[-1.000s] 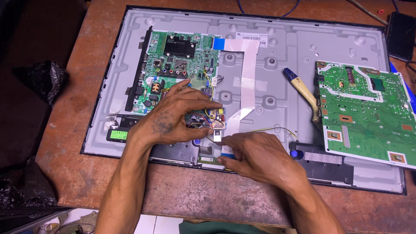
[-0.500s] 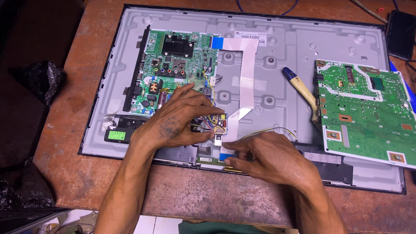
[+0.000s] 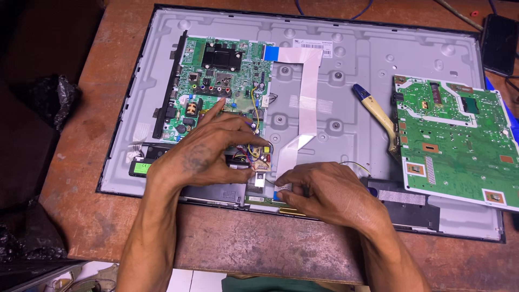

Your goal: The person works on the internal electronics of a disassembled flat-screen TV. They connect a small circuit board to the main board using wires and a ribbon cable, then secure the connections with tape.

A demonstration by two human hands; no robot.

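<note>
Your left hand lies palm down on the lower edge of the green circuit board, forefinger stretched out, other fingers curled over a small wired board. Your right hand pinches the lower end of the white ribbon cable beside it, inside the open television back.

An opened flat-screen panel lies back-up on a worn brown table. The left hand rests over the lower edge of the green main board, index finger stretched out, fingertips by a small board with coloured wires. The right hand pinches the end of the white ribbon cable at the panel's bottom edge. A loose green circuit board lies to the right, a blue-tipped tool beside it.
</note>
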